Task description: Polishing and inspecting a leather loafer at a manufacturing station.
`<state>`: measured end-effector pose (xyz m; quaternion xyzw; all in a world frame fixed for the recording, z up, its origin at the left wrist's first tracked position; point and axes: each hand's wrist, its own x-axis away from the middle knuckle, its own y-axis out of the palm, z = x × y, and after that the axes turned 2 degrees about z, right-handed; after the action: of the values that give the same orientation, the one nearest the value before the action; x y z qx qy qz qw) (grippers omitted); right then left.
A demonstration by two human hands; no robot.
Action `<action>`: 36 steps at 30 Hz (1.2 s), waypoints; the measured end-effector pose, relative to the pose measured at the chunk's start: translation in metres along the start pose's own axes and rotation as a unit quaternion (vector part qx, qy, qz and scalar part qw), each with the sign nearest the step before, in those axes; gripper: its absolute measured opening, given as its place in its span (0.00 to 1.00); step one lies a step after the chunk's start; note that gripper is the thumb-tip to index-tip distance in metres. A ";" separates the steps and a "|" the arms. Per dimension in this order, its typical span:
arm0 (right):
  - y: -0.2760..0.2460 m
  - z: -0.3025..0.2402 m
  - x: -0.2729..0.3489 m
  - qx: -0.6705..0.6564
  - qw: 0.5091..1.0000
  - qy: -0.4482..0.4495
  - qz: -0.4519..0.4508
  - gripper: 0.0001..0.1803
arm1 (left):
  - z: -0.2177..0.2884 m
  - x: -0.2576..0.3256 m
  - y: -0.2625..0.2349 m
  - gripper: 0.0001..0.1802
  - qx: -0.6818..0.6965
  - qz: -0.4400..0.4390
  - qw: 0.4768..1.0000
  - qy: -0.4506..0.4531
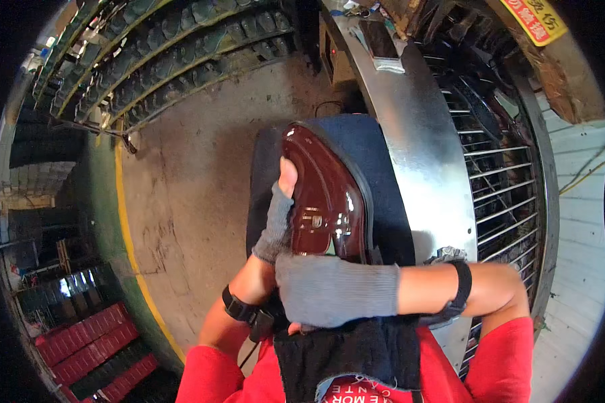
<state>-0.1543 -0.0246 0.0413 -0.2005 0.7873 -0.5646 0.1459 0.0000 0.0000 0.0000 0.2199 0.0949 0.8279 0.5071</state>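
Floor: a worn tan floor (pixel 202 181) spreads ahead and to the left, with a yellow line (pixel 124 218) along its green edge.
Shelves: tiered shelves (pixel 208 86) at upper left carry rows of dark shoes.
Table: a shiny metal table (pixel 420 144) curves down the right side.
Rack: beyond it runs a barred rack (pixel 548 174) with dark items among its bars.
Red stack: a ribbed red stack (pixel 87 342), kind unclear, sits at lower left.
Cloth: dark blue cloth (pixel 391 161) lies beneath the shoe.
Shoe: a glossy brown shoe (pixel 319 178) is in front of the body, between the left hand and the table, toe pointing away.
Right hand: the right hand (pixel 336 290), in a grey glove, crosses the heel end; its fingers are mostly hidden, so I cannot tell how far they are closed or what they grip.
Left hand: the left hand (pixel 277 218), gloved likewise, holds the shoe's left side, bare thumb tip against it, other fingers out of sight.
Sign: a yellow and red sign (pixel 534 20) hangs at upper right.
Phone: a dark phone (pixel 378 39) rests on the table's far end.
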 end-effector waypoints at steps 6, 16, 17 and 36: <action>-0.001 -0.017 0.184 -0.310 0.829 0.269 0.380 0.19 | -0.076 0.043 0.061 0.48 0.256 0.030 0.964 -0.069; 0.034 -0.008 0.194 -0.609 0.591 0.413 0.330 0.24 | -0.084 0.044 0.077 0.52 0.240 0.010 0.968 -0.075; 0.028 -0.005 0.191 -0.553 0.627 0.384 0.392 0.32 | -0.079 0.048 0.082 0.52 0.191 0.041 0.979 -0.051; -0.050 0.016 0.150 -0.299 0.807 0.248 0.445 0.45 | -0.043 0.097 0.114 0.43 0.038 0.016 0.999 0.011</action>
<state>-0.2714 -0.1241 0.0831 0.2849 0.9295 -0.2047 0.1141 -0.1490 0.0351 0.0313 0.2317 0.1284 0.8339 0.4843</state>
